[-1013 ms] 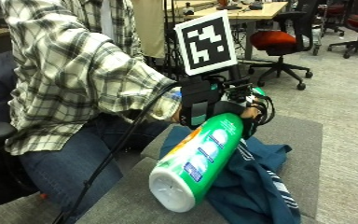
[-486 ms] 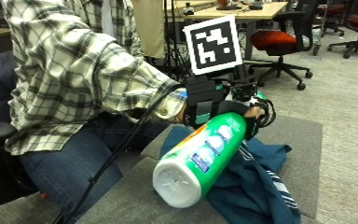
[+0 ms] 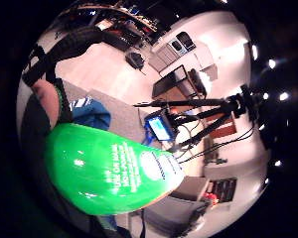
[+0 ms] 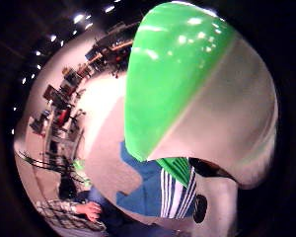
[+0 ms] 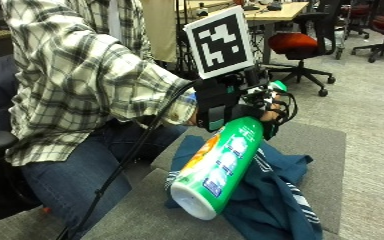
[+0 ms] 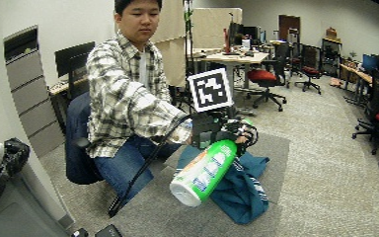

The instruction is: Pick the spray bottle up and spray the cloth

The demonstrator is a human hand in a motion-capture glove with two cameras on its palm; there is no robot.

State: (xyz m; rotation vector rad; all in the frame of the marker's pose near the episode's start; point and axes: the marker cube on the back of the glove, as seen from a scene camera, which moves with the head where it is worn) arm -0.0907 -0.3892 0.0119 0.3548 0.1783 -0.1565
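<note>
Biggest thing first: the grey carpeted table top (image 5: 312,150) runs across the scene, and a person in a plaid shirt sits at its nine o'clock edge. Spread over the middle of that surface lies the crumpled dark teal cloth with white stripes (image 5: 278,200), soft and slack, bunched in folds, likely to shift if anything drags across it.

Above the cloth hangs the big green and white plastic spray bottle (image 5: 220,167), tilted steeply, its white base pointing down towards seven o'clock and its neck rising towards one o'clock. It is off the table altogether, its base over the cloth's near edge. The little finger side palm view shows its glossy green body (image 3: 109,173) filling the space close against the palm.

Smallest player: the black-gloved right hand (image 5: 262,102), curled round the bottle's neck up by the trigger head at the high end. That looks like the right place to hold it, since the neck is narrow and the trigger sits within a finger's reach. I judge the body stiff but smooth and slippery, and bottom-heavy if it is full, so hanging tilted like this it may want to swing. The nozzle itself is hidden behind the glove rig, so I cannot tell where it aims.
</note>
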